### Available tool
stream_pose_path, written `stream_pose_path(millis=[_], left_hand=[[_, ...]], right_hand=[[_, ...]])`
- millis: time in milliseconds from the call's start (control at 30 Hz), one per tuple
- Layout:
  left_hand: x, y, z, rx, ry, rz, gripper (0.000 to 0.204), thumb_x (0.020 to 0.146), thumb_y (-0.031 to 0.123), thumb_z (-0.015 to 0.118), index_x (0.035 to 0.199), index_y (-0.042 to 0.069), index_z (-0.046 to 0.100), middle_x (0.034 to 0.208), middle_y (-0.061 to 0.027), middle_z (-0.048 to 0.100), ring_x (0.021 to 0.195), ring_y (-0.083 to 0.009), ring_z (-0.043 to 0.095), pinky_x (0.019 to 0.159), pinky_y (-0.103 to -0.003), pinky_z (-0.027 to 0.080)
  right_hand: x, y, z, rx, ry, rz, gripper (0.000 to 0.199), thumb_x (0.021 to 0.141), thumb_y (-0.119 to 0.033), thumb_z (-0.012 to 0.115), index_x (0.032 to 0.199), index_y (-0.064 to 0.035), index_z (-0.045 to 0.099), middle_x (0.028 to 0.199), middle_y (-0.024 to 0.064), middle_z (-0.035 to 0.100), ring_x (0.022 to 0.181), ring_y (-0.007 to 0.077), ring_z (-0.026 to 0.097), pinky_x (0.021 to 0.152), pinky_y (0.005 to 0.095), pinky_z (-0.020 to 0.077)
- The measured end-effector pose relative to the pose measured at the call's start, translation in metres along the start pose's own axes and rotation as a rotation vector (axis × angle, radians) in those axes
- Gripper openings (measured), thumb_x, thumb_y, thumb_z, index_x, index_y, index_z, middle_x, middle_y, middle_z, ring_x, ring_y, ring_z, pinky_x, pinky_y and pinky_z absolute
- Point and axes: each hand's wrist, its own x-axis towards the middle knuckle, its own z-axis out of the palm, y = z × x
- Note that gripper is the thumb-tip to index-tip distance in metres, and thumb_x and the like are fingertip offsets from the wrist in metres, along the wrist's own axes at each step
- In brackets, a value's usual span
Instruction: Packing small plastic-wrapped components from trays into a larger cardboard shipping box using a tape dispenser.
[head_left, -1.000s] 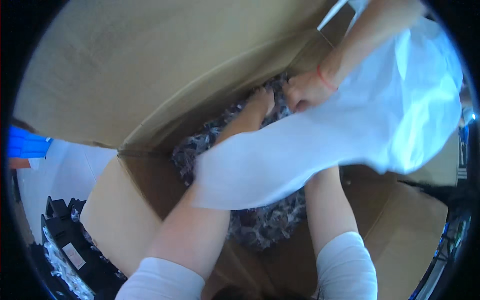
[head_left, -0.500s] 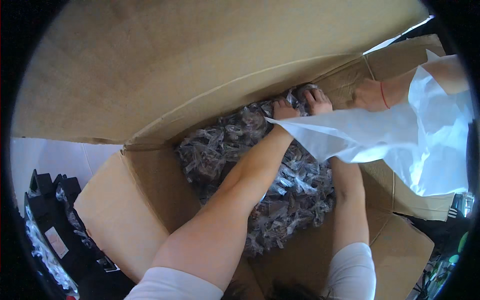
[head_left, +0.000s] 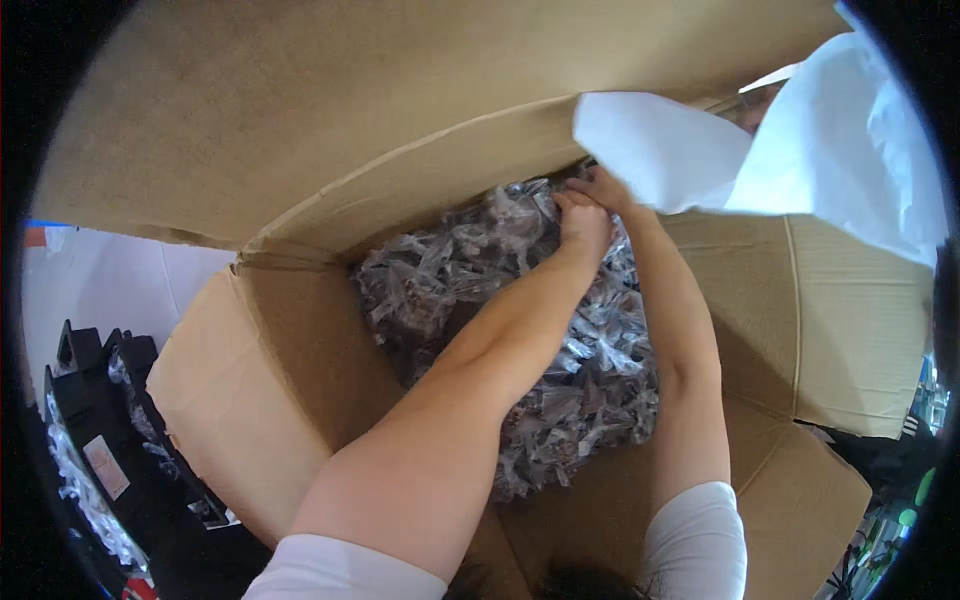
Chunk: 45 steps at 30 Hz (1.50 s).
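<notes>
Both my arms reach down into a large open cardboard box. Inside lies a heap of small dark items in clear plastic bags, their crinkled ends sticking up. At the heap's far edge, against the box's back wall, my left hand is closed with bent fingers, low among the bags. My right hand is just beyond it, almost touching, its fingers curled down onto the bags. What either hand grips is hidden. A white sheet hangs just above and right of my right hand.
Another person's hand shows partly behind the white sheet at the upper right. The tall back flap stands up. Left of the box are black trays holding clear plastic. Green and clear items lie at the far right.
The other person's arm and white sheet have lifted up and away from my forearms. My right hand has moved left, close to my left hand, which has shifted slightly right.
</notes>
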Motion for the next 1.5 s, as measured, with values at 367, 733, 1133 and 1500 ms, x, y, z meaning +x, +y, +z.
stream_pose_path(millis=[367,733,1133,1500], left_hand=[[-0.003,-0.047,-0.040,-0.145,-0.217,0.291,0.051,0.071,0.040,0.061,0.109,0.005,0.060,0.104,-0.0189,0.059,0.093,-0.0344,0.057,0.086,-0.043,0.044],[-0.023,-0.079,-0.060,-0.288,0.014,-0.180,0.031,0.078,0.028,0.058,0.100,0.006,0.064,0.099,-0.0140,0.063,0.087,-0.0246,0.061,0.078,-0.039,0.048],[0.034,-0.164,0.006,-0.564,-0.589,0.032,0.041,0.087,0.027,0.047,0.121,0.004,0.051,0.121,-0.0125,0.053,0.106,-0.0253,0.053,0.090,-0.039,0.041],[-0.001,-0.121,-0.110,-0.393,-0.897,-0.186,0.043,0.087,0.022,0.042,0.126,0.003,0.046,0.129,-0.0129,0.047,0.116,-0.0279,0.046,0.096,-0.039,0.036]], right_hand=[[-0.057,-0.031,-0.049,0.250,0.225,-0.163,0.015,0.073,-0.012,0.060,0.085,-0.0060,0.067,0.083,0.0182,0.062,0.083,0.0350,0.058,0.076,0.0426,0.0456],[-0.115,-0.045,-0.013,0.217,0.548,-0.058,0.041,0.072,-0.009,0.062,0.112,-0.0024,0.054,0.109,0.0197,0.056,0.104,0.0344,0.052,0.088,0.0432,0.0430],[-0.077,-0.130,-0.025,0.573,0.358,-0.039,0.047,0.078,-0.024,0.061,0.117,-0.0010,0.048,0.116,0.0211,0.049,0.109,0.0359,0.046,0.094,0.0422,0.0355],[-0.113,-0.180,-0.033,0.497,0.353,0.121,0.073,0.065,-0.047,0.072,0.114,0.0026,0.049,0.117,0.0223,0.048,0.113,0.0370,0.042,0.096,0.0460,0.0306]])
